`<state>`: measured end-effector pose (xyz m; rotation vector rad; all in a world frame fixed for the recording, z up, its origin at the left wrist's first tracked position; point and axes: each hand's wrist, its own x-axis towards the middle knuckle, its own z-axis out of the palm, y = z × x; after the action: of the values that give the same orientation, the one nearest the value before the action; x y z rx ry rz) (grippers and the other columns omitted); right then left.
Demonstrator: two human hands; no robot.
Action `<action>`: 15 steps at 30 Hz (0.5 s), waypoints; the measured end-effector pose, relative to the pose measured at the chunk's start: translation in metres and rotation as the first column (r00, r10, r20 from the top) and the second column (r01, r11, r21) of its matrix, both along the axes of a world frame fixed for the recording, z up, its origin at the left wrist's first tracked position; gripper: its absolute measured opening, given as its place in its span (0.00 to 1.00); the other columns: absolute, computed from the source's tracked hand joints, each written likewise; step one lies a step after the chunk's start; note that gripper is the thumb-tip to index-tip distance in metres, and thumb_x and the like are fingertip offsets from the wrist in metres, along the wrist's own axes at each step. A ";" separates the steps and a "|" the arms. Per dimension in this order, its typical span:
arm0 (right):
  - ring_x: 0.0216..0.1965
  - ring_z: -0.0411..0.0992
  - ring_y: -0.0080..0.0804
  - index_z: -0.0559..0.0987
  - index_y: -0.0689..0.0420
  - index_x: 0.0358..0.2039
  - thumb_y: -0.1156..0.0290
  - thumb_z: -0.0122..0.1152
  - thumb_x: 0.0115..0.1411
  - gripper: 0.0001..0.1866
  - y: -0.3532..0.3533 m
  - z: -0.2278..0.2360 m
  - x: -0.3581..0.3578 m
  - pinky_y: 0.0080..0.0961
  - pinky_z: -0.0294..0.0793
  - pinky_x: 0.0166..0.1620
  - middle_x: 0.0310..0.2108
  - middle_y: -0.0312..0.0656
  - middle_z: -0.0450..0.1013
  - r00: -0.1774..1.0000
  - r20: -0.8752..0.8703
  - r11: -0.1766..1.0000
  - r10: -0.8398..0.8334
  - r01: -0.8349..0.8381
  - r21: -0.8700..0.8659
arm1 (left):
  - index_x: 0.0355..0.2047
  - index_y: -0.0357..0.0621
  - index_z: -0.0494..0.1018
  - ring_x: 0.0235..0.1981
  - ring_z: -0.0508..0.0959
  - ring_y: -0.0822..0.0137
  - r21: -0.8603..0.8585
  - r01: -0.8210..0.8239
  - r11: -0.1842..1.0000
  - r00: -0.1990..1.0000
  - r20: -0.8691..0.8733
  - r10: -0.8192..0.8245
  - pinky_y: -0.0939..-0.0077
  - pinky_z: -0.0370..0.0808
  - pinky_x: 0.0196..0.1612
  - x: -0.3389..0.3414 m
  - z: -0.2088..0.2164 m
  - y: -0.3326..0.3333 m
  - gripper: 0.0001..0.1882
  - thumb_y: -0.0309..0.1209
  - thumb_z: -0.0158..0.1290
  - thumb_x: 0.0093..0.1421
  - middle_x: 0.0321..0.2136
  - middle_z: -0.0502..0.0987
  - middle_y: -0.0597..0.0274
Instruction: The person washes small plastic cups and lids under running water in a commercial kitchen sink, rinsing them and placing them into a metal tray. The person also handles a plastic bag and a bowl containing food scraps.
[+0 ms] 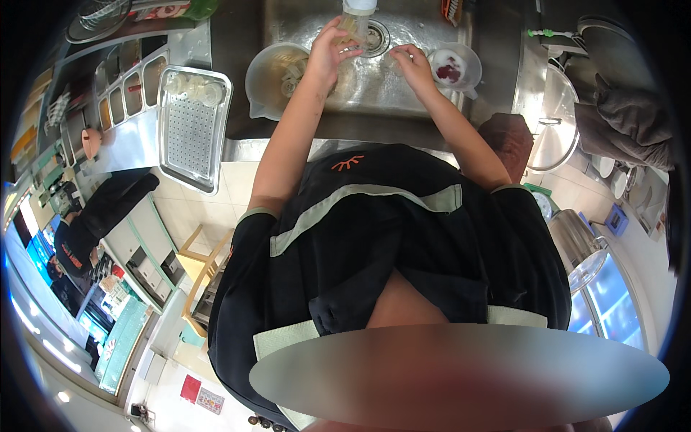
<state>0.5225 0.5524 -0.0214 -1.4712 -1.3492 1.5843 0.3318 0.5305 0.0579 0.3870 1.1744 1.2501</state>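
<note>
My left hand (327,52) is raised over the sink (389,101), its fingers curled round a clear cup-like piece (353,29) below a white tap head (360,6). Over the right half of the basin, my right hand (414,66) is half bent with its fingers apart, and no object shows in it. Close beside it stands a translucent jug (471,70) holding white foam and something dark red. Left of my left forearm, a larger translucent jug (260,83) contains several clear pieces in water. The drain (376,37) lies between my hands.
A perforated steel tray (191,129) with clear pieces at its far end stands left of the sink. An orange brush (451,10) lies at the far rim. To the right are a brown cloth (507,140) and a round metal lid (553,122). Another person (75,241) works far left.
</note>
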 end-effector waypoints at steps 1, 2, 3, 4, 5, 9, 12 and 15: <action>0.39 0.67 0.36 0.76 0.59 0.33 0.59 0.59 0.49 0.17 0.000 -0.004 0.001 0.25 0.65 0.43 0.35 0.48 0.69 1.000 -0.011 1.000 0.003 -0.003 0.026 | 0.55 0.37 0.54 0.43 0.72 0.49 0.009 -0.002 1.000 0.999 0.037 0.002 0.57 0.69 0.46 0.000 -0.001 0.000 0.32 0.33 0.43 0.49 0.44 0.67 0.49; 0.39 0.67 0.35 0.76 0.59 0.34 0.61 0.59 0.48 0.16 0.000 -0.006 0.002 0.25 0.65 0.43 0.35 0.47 0.69 1.000 -0.021 0.999 0.005 -0.004 0.052 | 0.55 0.37 0.54 0.43 0.72 0.49 0.017 -0.003 1.000 0.997 0.074 0.002 0.57 0.69 0.46 0.000 -0.001 -0.001 0.31 0.32 0.42 0.49 0.44 0.67 0.50; 0.38 0.68 0.34 0.76 0.59 0.34 0.62 0.59 0.48 0.16 0.000 -0.009 0.003 0.24 0.66 0.42 0.34 0.45 0.69 0.999 -0.032 0.997 0.006 -0.004 0.077 | 0.55 0.37 0.55 0.44 0.72 0.49 0.026 -0.004 1.000 0.994 0.111 0.001 0.57 0.69 0.47 0.000 0.000 -0.001 0.31 0.32 0.42 0.48 0.44 0.67 0.50; 0.38 0.68 0.33 0.75 0.58 0.36 0.64 0.59 0.48 0.16 -0.001 -0.010 0.004 0.24 0.67 0.41 0.34 0.44 0.69 0.997 -0.069 0.995 0.017 -0.010 0.102 | 0.55 0.38 0.55 0.44 0.71 0.49 0.022 -0.009 1.000 0.990 0.138 0.005 0.57 0.68 0.47 -0.001 0.001 -0.001 0.31 0.31 0.42 0.48 0.44 0.67 0.50; 0.37 0.68 0.32 0.75 0.57 0.37 0.65 0.59 0.48 0.16 -0.002 0.000 0.003 0.23 0.67 0.39 0.33 0.43 0.69 0.994 -0.107 0.992 0.033 -0.020 0.126 | 0.55 0.38 0.55 0.45 0.71 0.49 0.016 -0.018 1.000 0.987 0.163 0.015 0.57 0.68 0.47 -0.002 0.001 -0.001 0.31 0.31 0.42 0.47 0.44 0.67 0.50; 0.37 0.69 0.29 0.71 0.51 0.46 0.67 0.60 0.49 0.21 -0.007 0.039 -0.004 0.22 0.69 0.35 0.32 0.41 0.69 0.975 -0.034 0.887 0.221 -0.186 0.422 | 0.54 0.38 0.56 0.48 0.69 0.52 0.068 -0.009 0.998 0.981 0.194 -0.004 0.55 0.67 0.50 -0.005 -0.007 -0.001 0.31 0.29 0.41 0.45 0.46 0.66 0.51; 0.36 0.69 0.28 0.68 0.47 0.50 0.64 0.61 0.49 0.25 -0.008 0.062 -0.020 0.21 0.69 0.33 0.31 0.40 0.69 0.953 -0.038 0.897 0.300 -0.268 0.352 | 0.53 0.39 0.57 0.49 0.67 0.53 0.073 -0.054 0.996 0.979 0.200 0.038 0.52 0.65 0.52 -0.002 -0.006 -0.001 0.31 0.27 0.41 0.44 0.47 0.65 0.52; 0.35 0.68 0.25 0.67 0.47 0.51 0.61 0.61 0.50 0.26 -0.005 0.049 -0.033 0.21 0.68 0.36 0.29 0.38 0.69 0.955 -0.081 0.926 0.284 -0.252 0.282 | 0.53 0.40 0.54 0.51 0.64 0.53 0.090 -0.050 0.995 0.967 0.253 0.026 0.53 0.68 0.49 -0.002 -0.006 0.000 0.31 0.25 0.41 0.44 0.49 0.63 0.50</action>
<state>0.4897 0.5476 0.0274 -1.0461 -1.6755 1.5503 0.3302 0.5310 0.0516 0.2683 0.9115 1.3497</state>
